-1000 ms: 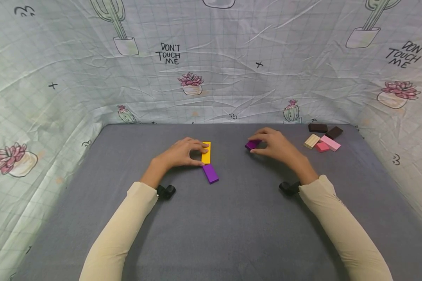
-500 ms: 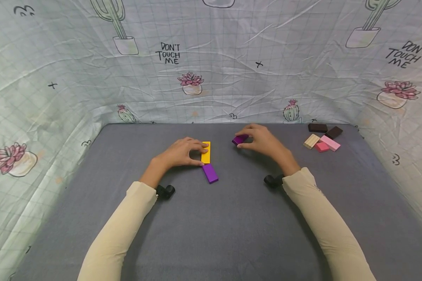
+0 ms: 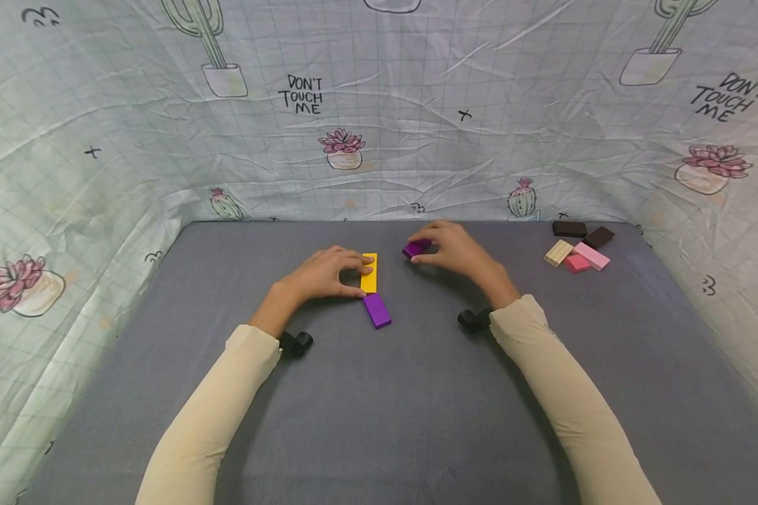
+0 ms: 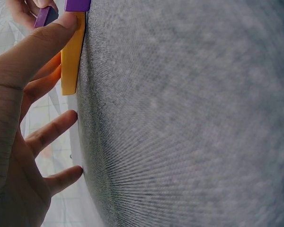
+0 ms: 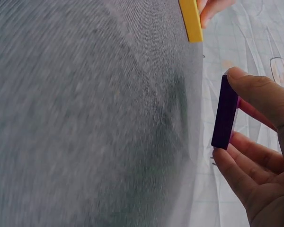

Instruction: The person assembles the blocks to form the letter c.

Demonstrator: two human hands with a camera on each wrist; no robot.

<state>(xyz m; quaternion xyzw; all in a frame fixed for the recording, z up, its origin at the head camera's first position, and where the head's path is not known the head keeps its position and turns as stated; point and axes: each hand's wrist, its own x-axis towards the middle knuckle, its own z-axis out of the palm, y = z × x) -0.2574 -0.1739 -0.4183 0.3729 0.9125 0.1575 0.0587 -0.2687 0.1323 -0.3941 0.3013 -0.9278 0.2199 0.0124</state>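
Note:
My left hand point(image 3: 323, 272) holds a yellow block point(image 3: 369, 283) lying on the grey table. Its thumb is at the block's near left corner, and two fingertips rest over the top. In the left wrist view the thumb touches the yellow block point(image 4: 72, 61) close to a purple block point(image 4: 78, 4). That purple block point(image 3: 377, 311) lies at an angle, its far end at the yellow block's near end. My right hand point(image 3: 457, 249) pinches a second purple block point(image 3: 415, 248) by its ends between thumb and fingers, raised above the table, right of the yellow block.
At the far right lie two dark brown blocks point(image 3: 570, 229), a pale wooden block point(image 3: 559, 253), a red block point(image 3: 577, 263) and a pink block point(image 3: 592, 257), grouped together. A patterned cloth point(image 3: 404, 154) rises behind the table's far edge.
My right hand has carried its purple block leftward and slightly away from me, closer to the yellow block. The left hand, the yellow block and the lying purple block keep their places.

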